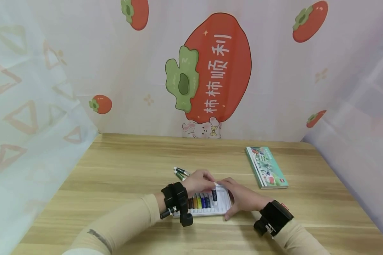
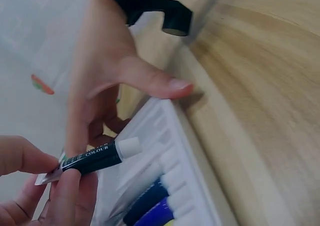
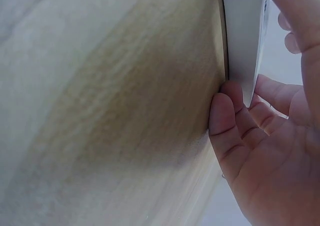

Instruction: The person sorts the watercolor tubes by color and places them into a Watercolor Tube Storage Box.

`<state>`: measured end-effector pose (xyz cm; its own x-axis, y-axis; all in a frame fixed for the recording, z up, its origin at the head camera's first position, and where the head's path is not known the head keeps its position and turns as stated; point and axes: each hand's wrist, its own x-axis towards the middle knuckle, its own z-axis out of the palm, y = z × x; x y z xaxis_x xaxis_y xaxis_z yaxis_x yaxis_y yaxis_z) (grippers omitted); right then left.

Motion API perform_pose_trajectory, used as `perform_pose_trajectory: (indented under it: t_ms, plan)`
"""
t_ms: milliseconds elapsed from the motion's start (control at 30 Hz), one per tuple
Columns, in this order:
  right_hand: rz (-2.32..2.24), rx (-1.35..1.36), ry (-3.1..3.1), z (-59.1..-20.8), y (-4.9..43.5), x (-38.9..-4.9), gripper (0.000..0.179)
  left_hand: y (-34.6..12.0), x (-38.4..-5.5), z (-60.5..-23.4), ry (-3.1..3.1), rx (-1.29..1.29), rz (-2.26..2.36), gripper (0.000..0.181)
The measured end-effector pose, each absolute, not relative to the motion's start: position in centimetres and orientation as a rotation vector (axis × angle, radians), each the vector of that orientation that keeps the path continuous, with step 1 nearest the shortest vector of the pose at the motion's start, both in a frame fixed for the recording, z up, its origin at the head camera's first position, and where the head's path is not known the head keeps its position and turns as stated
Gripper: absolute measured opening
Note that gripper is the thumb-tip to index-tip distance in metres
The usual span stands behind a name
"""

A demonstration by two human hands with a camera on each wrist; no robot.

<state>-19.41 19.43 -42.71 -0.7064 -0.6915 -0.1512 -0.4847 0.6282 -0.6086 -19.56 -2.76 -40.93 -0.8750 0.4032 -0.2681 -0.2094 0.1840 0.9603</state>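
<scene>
My left hand (image 1: 199, 181) pinches a dark-labelled paint tube (image 2: 95, 159) with a white cap. The tube is held tilted over a white plastic tray (image 1: 223, 194), its cap end toward the tray's near side. Several capped paint tubes (image 1: 199, 202) in brown, yellow and blue lie side by side in the tray. My right hand (image 1: 246, 197) grips the tray's right end, thumb at the near corner and fingers on the far side. Its fingers (image 3: 222, 113) curl against the tray's edge in the right wrist view. The left forearm and wrist camera cover the tray's left part.
Two pens or brushes, one dark (image 1: 181, 171) and one green (image 1: 179, 175), lie beyond the left hand. A teal illustrated box (image 1: 268, 168) lies at the back right of the wooden table (image 1: 131, 156). A printed curtain (image 1: 146, 71) hangs behind the table.
</scene>
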Motion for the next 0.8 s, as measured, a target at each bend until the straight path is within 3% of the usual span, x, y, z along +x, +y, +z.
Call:
perform_pose_trajectory:
  t_ms: [800]
  plan:
    - [-0.759,-0.951,2.476,-42.75,19.49,-19.56,0.112,-2.51,-19.69,-40.63,2.309,0.404,1.284,0.015]
